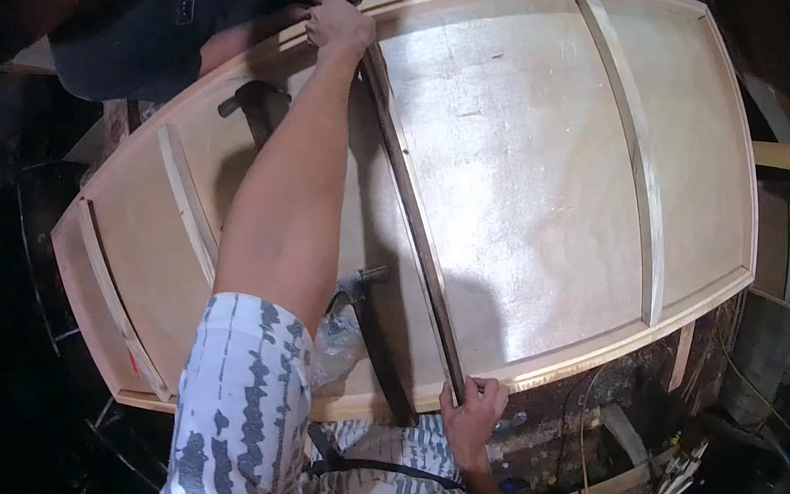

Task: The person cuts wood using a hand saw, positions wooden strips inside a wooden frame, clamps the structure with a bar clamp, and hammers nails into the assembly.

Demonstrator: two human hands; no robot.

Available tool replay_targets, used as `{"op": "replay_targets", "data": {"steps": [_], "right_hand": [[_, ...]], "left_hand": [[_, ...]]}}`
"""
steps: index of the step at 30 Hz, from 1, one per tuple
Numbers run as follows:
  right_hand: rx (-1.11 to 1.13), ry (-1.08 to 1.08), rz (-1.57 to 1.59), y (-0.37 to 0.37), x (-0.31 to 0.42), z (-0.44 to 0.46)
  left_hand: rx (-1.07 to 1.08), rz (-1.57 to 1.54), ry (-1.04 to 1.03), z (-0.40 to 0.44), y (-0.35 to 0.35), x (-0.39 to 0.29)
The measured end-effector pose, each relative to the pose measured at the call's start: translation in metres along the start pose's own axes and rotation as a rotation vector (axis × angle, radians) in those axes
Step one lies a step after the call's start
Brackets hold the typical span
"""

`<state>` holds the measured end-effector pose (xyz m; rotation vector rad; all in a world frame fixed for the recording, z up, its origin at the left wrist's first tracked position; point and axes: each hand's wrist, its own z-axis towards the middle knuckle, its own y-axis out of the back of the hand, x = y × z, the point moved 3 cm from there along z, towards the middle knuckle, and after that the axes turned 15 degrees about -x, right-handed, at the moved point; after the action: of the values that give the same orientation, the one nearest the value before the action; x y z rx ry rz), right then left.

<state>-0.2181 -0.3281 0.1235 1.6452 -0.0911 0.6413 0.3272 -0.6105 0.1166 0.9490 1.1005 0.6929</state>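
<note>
Head view: I see the right hand [471, 422], the nearer one, at lower centre, pinching the near end of a bar clamp [415, 225] that slants over the framed plywood panel [547, 167] to the left hand [342, 25], closed round it at upper left.

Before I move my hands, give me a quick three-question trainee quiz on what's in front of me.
1. Which hand is at the far end of the dark bar?
2. True or false: the plastic lies right of the bar.
3. The other person's shirt is: a) white, b) dark, c) red?

Key:
1. The left hand.
2. False; it lies left of the bar.
3. b) dark.
</note>
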Motion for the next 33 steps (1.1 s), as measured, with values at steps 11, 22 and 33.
{"op": "replay_targets", "data": {"steps": [11, 22, 33], "right_hand": [[-0.031, 0.043, -0.011, 0.006, 0.007, 0.005], [-0.003, 0.030, -0.011, 0.003, 0.004, 0.003], [-0.004, 0.009, -0.012, 0.000, 0.002, 0.001]], "left_hand": [[-0.006, -0.025, 0.008, 0.008, -0.010, 0.002], [0.033, 0.015, 0.020, 0.007, 0.002, 0.004], [-0.145, -0.171, -0.697, 0.023, 0.064, 0.072]]}}
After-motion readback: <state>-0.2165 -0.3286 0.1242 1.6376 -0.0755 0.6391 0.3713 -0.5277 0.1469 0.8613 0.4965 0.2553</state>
